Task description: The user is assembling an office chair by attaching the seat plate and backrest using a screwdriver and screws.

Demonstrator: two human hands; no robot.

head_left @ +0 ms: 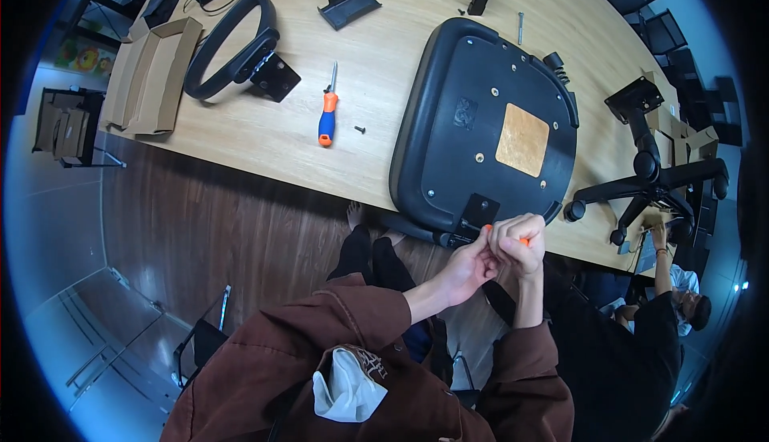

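A black chair seat [448, 134] lies upside down on the table, its underside up, with screw holes and a bare wooden patch. At its near edge sits a black metal bracket [478, 206] of an armrest that hangs over the table edge. My right hand [519, 243] is closed around an orange-handled tool [525, 241], mostly hidden by the fingers, beside this bracket. My left hand [469, 269] is just left of it, fingers curled and touching the right hand; what they pinch, if anything, is hidden.
An orange-and-blue screwdriver [328, 115] and a small screw [360, 130] lie left of the seat. Farther left are a loose black armrest [268, 42] and an open cardboard box [152, 82]. A wheeled chair base [647, 166] stands right; another person [669, 306] works there.
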